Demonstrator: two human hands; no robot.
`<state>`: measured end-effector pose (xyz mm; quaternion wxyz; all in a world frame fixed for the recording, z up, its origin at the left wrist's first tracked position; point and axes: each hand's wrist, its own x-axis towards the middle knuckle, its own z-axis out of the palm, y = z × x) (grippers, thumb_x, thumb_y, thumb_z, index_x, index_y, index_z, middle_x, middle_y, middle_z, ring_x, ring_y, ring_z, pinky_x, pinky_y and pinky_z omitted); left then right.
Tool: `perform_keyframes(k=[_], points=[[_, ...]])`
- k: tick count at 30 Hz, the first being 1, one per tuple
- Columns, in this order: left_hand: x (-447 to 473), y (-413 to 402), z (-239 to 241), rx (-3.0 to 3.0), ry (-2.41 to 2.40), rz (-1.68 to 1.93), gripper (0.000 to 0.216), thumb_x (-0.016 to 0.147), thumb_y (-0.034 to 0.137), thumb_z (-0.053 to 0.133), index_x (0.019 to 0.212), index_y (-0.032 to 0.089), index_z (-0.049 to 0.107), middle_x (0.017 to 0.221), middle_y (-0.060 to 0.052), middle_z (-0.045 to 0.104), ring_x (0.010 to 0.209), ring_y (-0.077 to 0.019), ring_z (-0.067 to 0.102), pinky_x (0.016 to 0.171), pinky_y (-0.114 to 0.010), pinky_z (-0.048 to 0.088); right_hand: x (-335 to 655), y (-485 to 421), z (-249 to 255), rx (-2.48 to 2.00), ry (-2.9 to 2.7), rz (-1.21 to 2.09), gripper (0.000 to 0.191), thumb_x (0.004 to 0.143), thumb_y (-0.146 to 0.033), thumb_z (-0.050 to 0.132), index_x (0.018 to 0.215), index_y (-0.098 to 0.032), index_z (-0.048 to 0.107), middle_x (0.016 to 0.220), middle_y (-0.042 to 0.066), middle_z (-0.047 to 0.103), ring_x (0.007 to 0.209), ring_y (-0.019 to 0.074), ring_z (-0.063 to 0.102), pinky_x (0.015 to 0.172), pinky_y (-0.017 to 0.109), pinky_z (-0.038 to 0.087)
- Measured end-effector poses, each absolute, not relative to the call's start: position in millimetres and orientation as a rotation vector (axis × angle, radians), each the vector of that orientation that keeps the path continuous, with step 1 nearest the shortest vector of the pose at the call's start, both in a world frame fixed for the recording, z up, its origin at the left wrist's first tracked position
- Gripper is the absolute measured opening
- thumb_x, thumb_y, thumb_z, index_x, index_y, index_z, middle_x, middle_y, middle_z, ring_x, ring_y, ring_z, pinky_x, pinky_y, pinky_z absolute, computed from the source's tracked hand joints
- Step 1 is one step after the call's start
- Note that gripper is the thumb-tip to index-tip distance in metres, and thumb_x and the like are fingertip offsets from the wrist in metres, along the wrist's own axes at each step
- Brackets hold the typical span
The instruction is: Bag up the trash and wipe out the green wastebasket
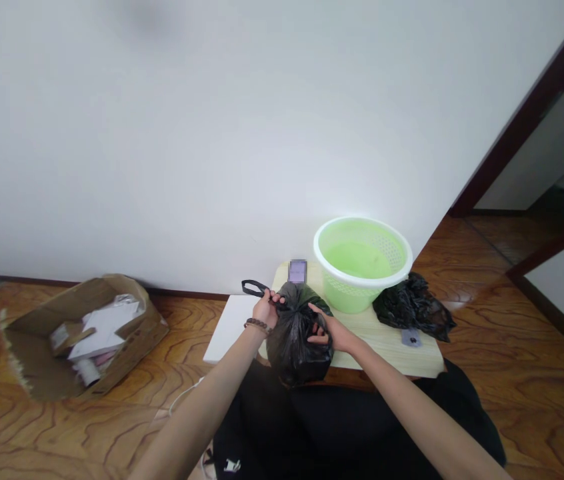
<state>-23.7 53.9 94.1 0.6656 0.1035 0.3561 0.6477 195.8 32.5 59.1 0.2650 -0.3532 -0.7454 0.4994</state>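
Note:
A full black plastic bag sits at the near edge of the small wooden table, its top gathered into a twist. My left hand is closed on the gathered top at the left, and a handle loop of the bag sticks out past the fingers. Against the bag's right side lies my right hand, fingers curled at the twisted neck. Part of the plastic seems to be in those fingers, but its exact hold is partly hidden. Behind the bag lies a phone with its screen lit.
A green basket with a white rim stands behind and right. Another crumpled black bag lies at the table's right, by a small grey item. On the floor at left is an open cardboard box holding scraps. A white wall rises behind.

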Motion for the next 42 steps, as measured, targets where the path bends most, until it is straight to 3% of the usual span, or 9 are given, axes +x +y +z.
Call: perform_keyframes(k=[2, 6, 10, 18, 28, 32, 35, 39, 42], points=[[-22, 55, 95, 0.231, 0.806, 1.469, 0.025, 0.087, 0.031, 0.045, 0.066, 0.017, 0.043, 0.054, 0.003, 0.043, 0.053, -0.0122, 0.051, 0.056, -0.024, 0.039, 195, 34, 64, -0.887, -2.127, 1.285, 0.093, 0.061, -0.020, 0.071, 0.141, -0.025, 0.025, 0.094, 0.003, 0.062, 0.072, 0.0166, 0.056, 0.070, 0.032, 0.046], [-21, 55, 96, 0.204, 0.822, 1.514, 0.026, 0.086, 0.031, 0.046, 0.064, 0.017, 0.043, 0.053, 0.003, 0.042, 0.052, -0.0119, 0.050, 0.056, -0.024, 0.040, 191, 33, 76, -0.721, -2.074, 1.087, 0.068, 0.067, -0.024, 0.065, 0.132, -0.027, 0.043, 0.121, 0.005, 0.054, 0.103, 0.0228, 0.052, 0.091, 0.036, 0.039], [-18, 54, 93, 0.187, 0.811, 1.529, 0.027, 0.088, 0.031, 0.043, 0.064, 0.017, 0.044, 0.053, 0.003, 0.042, 0.051, -0.0115, 0.049, 0.056, -0.024, 0.040, 178, 34, 79, -0.866, -1.745, 1.125, 0.024, 0.075, -0.039, 0.059, 0.089, -0.021, 0.066, 0.090, 0.005, 0.064, 0.086, 0.0221, 0.057, 0.082, 0.036, 0.043], [-10, 57, 89, 0.175, 0.830, 1.652, 0.031, 0.090, 0.028, 0.040, 0.061, 0.017, 0.042, 0.053, 0.003, 0.043, 0.053, -0.0102, 0.050, 0.061, -0.024, 0.041, 161, 37, 87, -0.809, -1.013, 1.627, 0.044, 0.080, -0.062, 0.042, 0.061, -0.022, 0.046, 0.078, 0.005, 0.063, 0.095, 0.0218, 0.057, 0.084, 0.036, 0.041], [-31, 52, 78, 0.288, 1.038, 1.456, 0.029, 0.087, 0.032, 0.045, 0.062, 0.017, 0.043, 0.045, 0.005, 0.034, 0.043, -0.0101, 0.045, 0.046, -0.022, 0.035, 184, 45, 72, -0.761, -0.615, 1.750, 0.047, 0.072, -0.056, 0.061, 0.050, -0.024, 0.035, 0.049, -0.005, 0.033, 0.058, 0.0161, 0.049, 0.074, 0.036, 0.041], [-37, 48, 75, 0.307, 1.111, 1.434, 0.027, 0.086, 0.031, 0.048, 0.063, 0.017, 0.044, 0.046, 0.004, 0.040, 0.047, -0.0127, 0.054, 0.046, -0.022, 0.037, 187, 46, 65, -0.822, -0.611, 1.697, 0.047, 0.073, -0.058, 0.057, 0.049, -0.024, 0.035, 0.047, -0.005, 0.033, 0.056, 0.0155, 0.047, 0.072, 0.036, 0.043], [-36, 49, 82, 0.419, 1.135, 1.451, 0.024, 0.083, 0.034, 0.052, 0.067, 0.016, 0.049, 0.053, 0.001, 0.052, 0.062, -0.0169, 0.063, 0.059, -0.026, 0.045, 191, 43, 68, -0.886, -0.789, 1.619, 0.043, 0.077, -0.060, 0.050, 0.056, -0.023, 0.046, 0.058, 0.000, 0.051, 0.070, 0.0180, 0.054, 0.078, 0.037, 0.044], [-38, 49, 97, 0.724, 1.178, 1.445, 0.029, 0.080, 0.043, 0.052, 0.076, 0.015, 0.057, 0.072, -0.007, 0.066, 0.079, -0.0216, 0.065, 0.078, -0.035, 0.046, 207, 34, 65, -0.942, -1.282, 1.545, 0.045, 0.070, -0.050, 0.063, 0.107, -0.025, 0.059, 0.113, 0.005, 0.058, 0.099, 0.0206, 0.053, 0.084, 0.035, 0.044], [-42, 42, 101, 1.015, 1.262, 1.349, 0.036, 0.081, 0.046, 0.049, 0.090, 0.014, 0.063, 0.090, -0.010, 0.068, 0.094, -0.0231, 0.061, 0.087, -0.037, 0.042, 215, 27, 54, -1.015, -1.503, 1.474, 0.072, 0.057, -0.038, 0.076, 0.124, -0.027, 0.051, 0.116, 0.004, 0.056, 0.085, 0.0178, 0.055, 0.077, 0.034, 0.046]])
